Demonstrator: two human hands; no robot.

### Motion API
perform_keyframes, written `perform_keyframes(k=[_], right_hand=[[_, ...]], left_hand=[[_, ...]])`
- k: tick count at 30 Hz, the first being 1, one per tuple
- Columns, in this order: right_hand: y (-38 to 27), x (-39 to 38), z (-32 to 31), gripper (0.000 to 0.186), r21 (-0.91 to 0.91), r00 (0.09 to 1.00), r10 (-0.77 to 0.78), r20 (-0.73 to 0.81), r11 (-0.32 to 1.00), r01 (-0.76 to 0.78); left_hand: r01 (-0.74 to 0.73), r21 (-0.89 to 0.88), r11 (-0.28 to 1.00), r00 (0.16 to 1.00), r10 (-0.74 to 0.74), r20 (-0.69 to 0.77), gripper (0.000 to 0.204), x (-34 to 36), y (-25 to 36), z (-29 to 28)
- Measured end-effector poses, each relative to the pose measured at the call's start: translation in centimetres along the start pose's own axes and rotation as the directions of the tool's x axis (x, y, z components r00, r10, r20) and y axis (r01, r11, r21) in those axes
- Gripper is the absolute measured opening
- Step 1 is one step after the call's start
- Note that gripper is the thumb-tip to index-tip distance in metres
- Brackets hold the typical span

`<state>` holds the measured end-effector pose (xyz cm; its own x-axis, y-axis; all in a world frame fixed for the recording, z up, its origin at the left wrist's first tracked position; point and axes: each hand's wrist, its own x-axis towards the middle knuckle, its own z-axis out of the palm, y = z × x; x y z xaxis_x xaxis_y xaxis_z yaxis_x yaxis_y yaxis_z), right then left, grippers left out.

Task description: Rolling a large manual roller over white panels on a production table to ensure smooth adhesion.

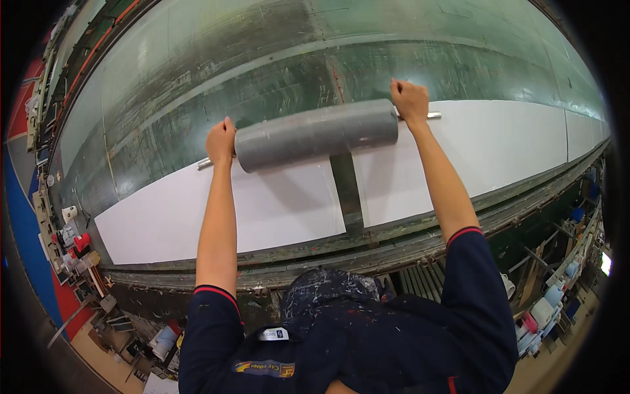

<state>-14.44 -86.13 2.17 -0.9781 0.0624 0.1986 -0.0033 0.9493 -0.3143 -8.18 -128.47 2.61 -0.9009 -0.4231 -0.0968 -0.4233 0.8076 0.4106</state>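
My left hand [220, 140] is closed around the left end of a metal rod, and my right hand [411, 104] grips its other end. The rod carries a wide grey cylinder [316, 134], a large roll held nearly level between my hands, slightly higher at the right. Beneath and beside it, white sheets [462, 157] lie on a long, stained green table [249, 79], one on each side of a narrow dark green strip. The left sheet [216, 223] is partly shadowed by the roll. I cannot tell whether the roll touches the table.
A grooved rail [518, 197] runs along the near table edge. Cups, containers and tools [82, 241] crowd the left end, and white containers [543, 310] with other clutter stand below at the right. A red and blue floor area [27, 220] shows at far left.
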Motion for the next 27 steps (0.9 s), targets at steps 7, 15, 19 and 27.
perform_keyframes(k=[7, 15, 19, 27], right_hand=[[-0.9, 3.4, 1.0, 0.039, -0.094, 0.989, 0.049, 0.14, 0.995, -0.036], [-0.5, -6.9, -3.2, 0.039, -0.019, 0.971, 0.126, 0.205, 0.992, -0.125], [1.4, -15.4, -5.6, 0.04, -0.021, 0.984, 0.083, 0.159, 0.997, -0.08], [4.2, -28.9, -8.7, 0.041, -0.017, 0.982, -0.065, 0.18, 0.997, 0.069]], left_hand=[[0.071, 0.194, 0.978, 0.988, -0.096, 0.121, 0.052, 2.1, 0.6, 1.0], [0.01, 0.335, 0.942, 0.985, -0.066, 0.159, 0.056, -7.0, -5.1, 0.8], [-0.314, 0.44, 0.841, 0.949, 0.259, 0.181, 0.052, -15.1, -6.5, 0.0], [-0.301, 0.39, 0.87, 0.953, 0.289, 0.09, 0.047, -29.0, -11.0, -0.7]])
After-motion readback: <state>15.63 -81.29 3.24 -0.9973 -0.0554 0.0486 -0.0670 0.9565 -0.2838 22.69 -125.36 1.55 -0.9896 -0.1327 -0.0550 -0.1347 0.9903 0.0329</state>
